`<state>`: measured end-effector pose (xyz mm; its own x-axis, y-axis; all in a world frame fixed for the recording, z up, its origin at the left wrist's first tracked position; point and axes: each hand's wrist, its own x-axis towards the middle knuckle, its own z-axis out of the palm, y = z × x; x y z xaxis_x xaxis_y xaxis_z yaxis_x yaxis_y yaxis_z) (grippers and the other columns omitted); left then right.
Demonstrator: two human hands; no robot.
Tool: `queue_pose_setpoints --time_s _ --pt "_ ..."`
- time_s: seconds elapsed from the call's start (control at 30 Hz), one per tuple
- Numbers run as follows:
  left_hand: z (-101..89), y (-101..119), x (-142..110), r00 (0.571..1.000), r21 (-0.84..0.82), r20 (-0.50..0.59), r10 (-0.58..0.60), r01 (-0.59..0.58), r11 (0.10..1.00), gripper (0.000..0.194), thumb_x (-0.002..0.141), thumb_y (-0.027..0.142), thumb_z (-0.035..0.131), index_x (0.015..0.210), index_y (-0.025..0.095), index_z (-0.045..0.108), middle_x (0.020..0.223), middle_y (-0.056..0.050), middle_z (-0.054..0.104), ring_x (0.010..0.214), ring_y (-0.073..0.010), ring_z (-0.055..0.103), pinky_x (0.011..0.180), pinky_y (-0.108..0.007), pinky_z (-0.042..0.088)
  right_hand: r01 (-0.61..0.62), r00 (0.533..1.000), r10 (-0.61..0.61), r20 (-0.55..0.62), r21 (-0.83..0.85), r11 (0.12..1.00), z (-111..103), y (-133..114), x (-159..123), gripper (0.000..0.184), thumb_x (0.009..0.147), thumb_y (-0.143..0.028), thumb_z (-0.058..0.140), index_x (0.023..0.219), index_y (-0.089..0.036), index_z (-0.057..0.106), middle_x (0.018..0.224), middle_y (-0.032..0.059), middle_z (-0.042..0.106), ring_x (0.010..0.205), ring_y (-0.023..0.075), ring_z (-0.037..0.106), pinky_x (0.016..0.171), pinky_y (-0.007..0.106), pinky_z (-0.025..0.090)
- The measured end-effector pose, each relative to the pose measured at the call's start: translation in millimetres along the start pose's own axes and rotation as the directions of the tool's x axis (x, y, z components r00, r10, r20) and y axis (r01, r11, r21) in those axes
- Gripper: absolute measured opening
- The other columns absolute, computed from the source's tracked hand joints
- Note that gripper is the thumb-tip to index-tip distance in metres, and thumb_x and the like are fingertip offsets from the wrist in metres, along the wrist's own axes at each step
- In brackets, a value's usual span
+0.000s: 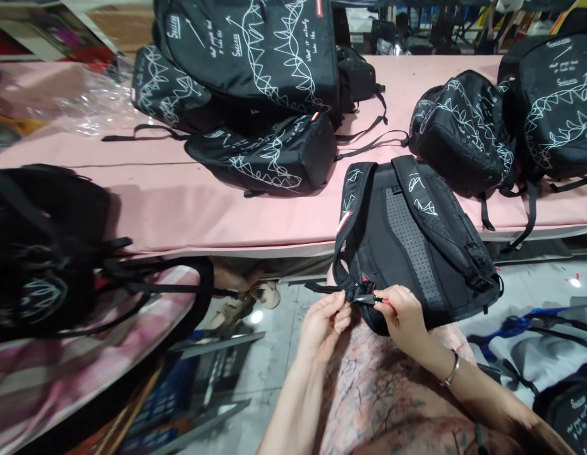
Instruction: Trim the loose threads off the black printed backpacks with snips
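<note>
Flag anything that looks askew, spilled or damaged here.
Nothing looks spilled or damaged. Slightly untidy: crumpled clear plastic lies loose on the pink table, left of the large backpack, perhaps discarded wrapping.

A bag workshop, shown by black backpacks (260, 69) along a pink-covered worktable (217, 221).

The pink tabletop (151, 208) carries black backpacks with white line drawings: a large backpack (284, 57) at centre back, a smaller backpack (167, 88) beside it, and a flatter backpack (274, 155) in front. Clear plastic wrap (94, 98) lies crumpled toward the left. Two more backpacks (459, 133) sit side by side at right, straps trailing over the near edge.
</note>
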<state>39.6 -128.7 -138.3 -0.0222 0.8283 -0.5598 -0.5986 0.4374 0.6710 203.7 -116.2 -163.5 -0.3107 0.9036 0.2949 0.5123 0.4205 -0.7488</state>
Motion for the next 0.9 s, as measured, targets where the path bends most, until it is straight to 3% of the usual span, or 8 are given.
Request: queue_pose_setpoints --time_s 0.57,0.9 --pt "5.9 -4.6 -3.8 0.994 0.013 -0.072 0.086 -0.085 0.996 0.030 0.055 0.029 0.079 0.061 0.010 0.057 0.050 0.006 0.037 0.044 -0.0013 0.026 0.038 -0.014 0.017 0.051 0.998 -0.049 0.029 -0.082 0.995 -2.5 -1.7 6.2 0.026 0.093 -0.026 0.037 0.087 -0.019 0.062 0.083 0.0058 0.065 0.078 0.0202 0.055 0.069 0.032 0.040" --pt "8.3 -6.3 -4.9 0.986 0.098 -0.092 0.142 -0.132 0.986 0.030 0.058 0.034 0.077 0.064 0.010 0.061 0.048 0.006 0.039 0.044 -0.0020 0.027 0.040 -0.015 0.019 -0.009 1.000 0.007 0.030 0.046 0.999 -5.0 -0.4 7.3 0.021 0.090 -0.023 0.041 0.084 -0.019 0.061 0.083 0.0052 0.065 0.079 0.0194 0.057 0.072 0.031 0.041"
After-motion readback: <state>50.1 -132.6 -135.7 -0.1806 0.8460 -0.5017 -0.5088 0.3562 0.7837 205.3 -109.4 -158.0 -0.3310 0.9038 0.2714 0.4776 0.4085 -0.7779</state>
